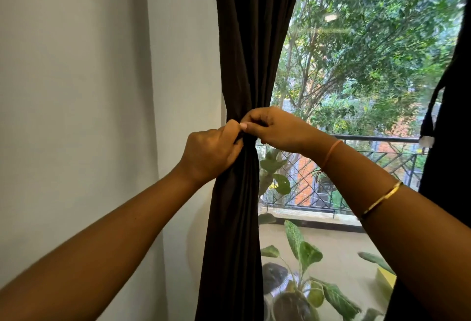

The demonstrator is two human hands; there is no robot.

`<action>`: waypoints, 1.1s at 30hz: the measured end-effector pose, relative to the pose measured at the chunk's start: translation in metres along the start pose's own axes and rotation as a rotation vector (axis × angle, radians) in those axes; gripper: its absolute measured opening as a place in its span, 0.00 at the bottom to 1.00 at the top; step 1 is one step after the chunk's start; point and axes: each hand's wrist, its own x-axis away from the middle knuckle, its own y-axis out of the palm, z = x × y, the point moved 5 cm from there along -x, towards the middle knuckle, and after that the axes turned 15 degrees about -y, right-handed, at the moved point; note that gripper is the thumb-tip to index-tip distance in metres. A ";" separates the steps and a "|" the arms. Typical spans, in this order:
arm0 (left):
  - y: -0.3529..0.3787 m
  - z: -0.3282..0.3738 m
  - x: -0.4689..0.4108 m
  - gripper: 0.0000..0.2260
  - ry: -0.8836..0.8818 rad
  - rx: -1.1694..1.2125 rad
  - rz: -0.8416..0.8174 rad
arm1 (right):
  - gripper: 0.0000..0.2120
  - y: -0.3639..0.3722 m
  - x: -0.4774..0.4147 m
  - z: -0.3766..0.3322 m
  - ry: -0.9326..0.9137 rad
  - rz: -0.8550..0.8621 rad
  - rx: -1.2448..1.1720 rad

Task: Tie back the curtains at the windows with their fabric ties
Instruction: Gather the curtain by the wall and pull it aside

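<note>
A dark brown curtain (251, 53) hangs at the left side of the window, gathered into a narrow waist at mid height. My left hand (210, 153) grips that waist from the left. My right hand (274, 129) pinches the dark fabric tie (251, 139) at the same spot from the right. The two thumbs meet over the gathered folds. Most of the tie is hidden under my fingers. A second dark curtain (448, 129) hangs at the right edge, with its own tie (430, 116) dangling loose, a white tab at its end.
A plain white wall (89, 91) fills the left. Beyond the window glass are a balcony railing (377, 139), trees and several potted plants (300, 269) on the balcony floor.
</note>
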 end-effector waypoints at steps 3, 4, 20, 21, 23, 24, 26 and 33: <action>0.005 -0.001 0.005 0.06 -0.041 0.008 -0.042 | 0.06 0.001 0.000 0.006 0.026 0.045 -0.031; 0.007 -0.003 0.007 0.06 -0.073 0.007 -0.066 | 0.06 0.002 0.000 0.007 0.030 0.068 -0.036; 0.045 -0.020 0.018 0.01 -1.230 1.205 -0.805 | 0.06 0.019 0.013 0.025 -0.057 0.536 0.080; 0.046 -0.019 0.020 0.02 -1.245 1.230 -0.771 | 0.08 0.019 0.013 0.026 -0.031 0.536 0.064; 0.048 -0.020 0.022 0.03 -1.236 1.233 -0.712 | 0.12 0.020 0.012 0.028 0.014 0.522 0.008; 0.048 -0.022 0.021 0.03 -1.221 1.224 -0.689 | 0.14 0.020 0.012 0.029 0.020 0.513 -0.037; 0.047 -0.027 0.022 0.04 -1.174 1.190 -0.655 | 0.13 0.023 0.014 0.028 -0.008 0.463 -0.084; 0.051 -0.029 0.023 0.05 -1.017 1.007 -0.616 | 0.11 0.036 0.007 0.026 -0.030 0.211 0.263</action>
